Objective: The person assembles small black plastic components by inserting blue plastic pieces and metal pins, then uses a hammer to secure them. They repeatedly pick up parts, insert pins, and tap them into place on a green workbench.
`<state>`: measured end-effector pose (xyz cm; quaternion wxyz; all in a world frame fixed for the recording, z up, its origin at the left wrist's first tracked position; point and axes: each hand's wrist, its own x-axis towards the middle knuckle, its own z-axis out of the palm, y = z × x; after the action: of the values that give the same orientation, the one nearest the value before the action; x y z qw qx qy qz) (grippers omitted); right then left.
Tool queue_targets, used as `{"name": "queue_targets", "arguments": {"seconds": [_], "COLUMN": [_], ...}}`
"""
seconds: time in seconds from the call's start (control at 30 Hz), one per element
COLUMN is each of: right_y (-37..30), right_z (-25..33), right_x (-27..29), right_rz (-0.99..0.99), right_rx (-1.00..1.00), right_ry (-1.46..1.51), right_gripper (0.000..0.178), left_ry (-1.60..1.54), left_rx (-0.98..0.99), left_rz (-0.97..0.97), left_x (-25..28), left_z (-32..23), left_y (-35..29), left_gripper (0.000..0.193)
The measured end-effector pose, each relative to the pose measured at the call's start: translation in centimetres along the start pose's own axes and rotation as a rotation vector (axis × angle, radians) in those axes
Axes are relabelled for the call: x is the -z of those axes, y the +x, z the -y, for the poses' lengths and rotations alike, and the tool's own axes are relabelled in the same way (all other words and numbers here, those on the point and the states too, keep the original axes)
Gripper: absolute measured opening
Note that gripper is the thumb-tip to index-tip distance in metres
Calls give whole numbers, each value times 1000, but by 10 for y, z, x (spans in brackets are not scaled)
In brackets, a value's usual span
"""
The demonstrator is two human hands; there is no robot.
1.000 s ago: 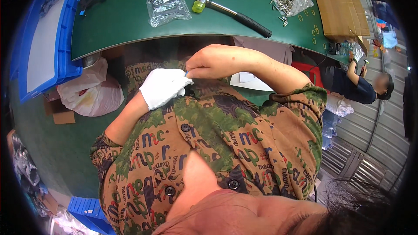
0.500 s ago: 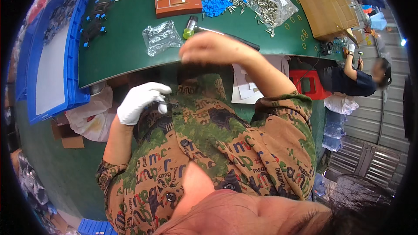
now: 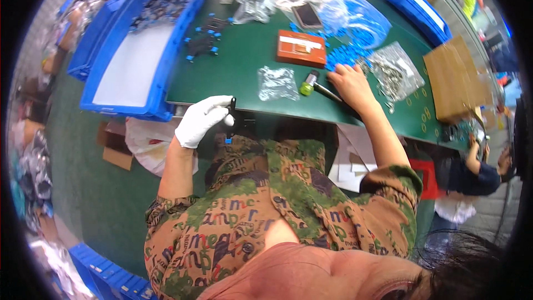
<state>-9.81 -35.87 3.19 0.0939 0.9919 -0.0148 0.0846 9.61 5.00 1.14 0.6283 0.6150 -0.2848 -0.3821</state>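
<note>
My left hand (image 3: 203, 120), in a white glove, pinches a slim black bracket (image 3: 232, 112) just off the front edge of the green table. A blue cap (image 3: 228, 141) shows below it, seemingly on the same part. My bare right hand (image 3: 351, 84) reaches over the table with its fingers extended at the near edge of a pile of small blue caps (image 3: 343, 55). Beneath and beside that hand lies a hammer (image 3: 308, 84) with a green-and-black head. Small metal pins (image 3: 392, 78) spill from a clear bag just right of the hand.
Left stands a blue bin (image 3: 158, 69) of dark parts; black brackets with blue caps (image 3: 204, 41) lie beside it. A red-brown box (image 3: 301, 48), a phone (image 3: 307, 15) and a clear plastic bag (image 3: 277, 84) rest on the table. A cardboard box (image 3: 458, 80) stands right, near a co-worker (image 3: 472, 172).
My right hand has swung away from in front of me, out to the blue caps. My left hand has risen toward the table edge with the bracket. The view has shifted.
</note>
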Motion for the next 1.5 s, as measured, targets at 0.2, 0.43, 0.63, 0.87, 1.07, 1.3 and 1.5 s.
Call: {"name": "queue_targets", "arguments": {"seconds": [0.2,0.43,0.63,0.87,1.07,1.3,1.5], "right_y": [-17,-37,-60,-123,-156,-181,-192], "right_z": [-4,-19,-31,-44,-16,-19,-14], "right_x": [3,16,4,7,3,-7,1], "right_rz": [-35,91,26,-26,-180,-195,-168], "right_rx": [-69,-129,-180,-342,-408,-374,-329], "right_ry": [43,92,76,85,48,142,186], "right_gripper": [8,10,9,9,18,33,45], "left_ry": [-523,-666,-667,-606,-759,-954,-1105], "left_rx": [-121,-65,-19,36,94,189,234], "left_rz": [38,308,355,352,347,204,106], "left_x": [9,-54,-76,-76,-87,-96,-93], "left_z": [16,17,28,37,38,44,58], "left_y": [0,7,19,19,27,36,39], "left_gripper": [75,80,70,62,60,39,30]}}
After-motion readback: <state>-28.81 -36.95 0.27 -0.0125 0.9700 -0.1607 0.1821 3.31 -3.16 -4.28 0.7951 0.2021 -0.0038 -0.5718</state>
